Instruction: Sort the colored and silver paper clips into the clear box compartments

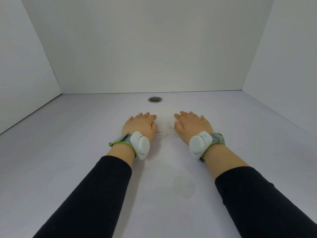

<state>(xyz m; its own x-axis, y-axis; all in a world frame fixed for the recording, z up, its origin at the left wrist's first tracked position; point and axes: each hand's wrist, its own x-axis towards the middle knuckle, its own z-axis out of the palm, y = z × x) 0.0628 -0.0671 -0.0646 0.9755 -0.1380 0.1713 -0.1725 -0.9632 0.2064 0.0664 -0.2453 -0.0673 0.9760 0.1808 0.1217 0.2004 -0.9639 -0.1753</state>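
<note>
A clear plastic box (165, 129) lies on the white table in the middle of the view, faint and hard to make out. My left hand (139, 125) rests palm down over its left end, with the thumb at the near edge. Over the right end, my right hand (193, 125) lies the same way. Both hands have their fingers stretched flat and close together. Only the strip of box between my hands shows; the compartments are hidden or too faint to see. No paper clips are in view.
A round metal-rimmed hole (155, 99) sits in the table near the back wall. White walls close the table off at the back, left and right. A faint round stain (184, 187) marks the table near me. Each wrist carries a white device on a grey strap.
</note>
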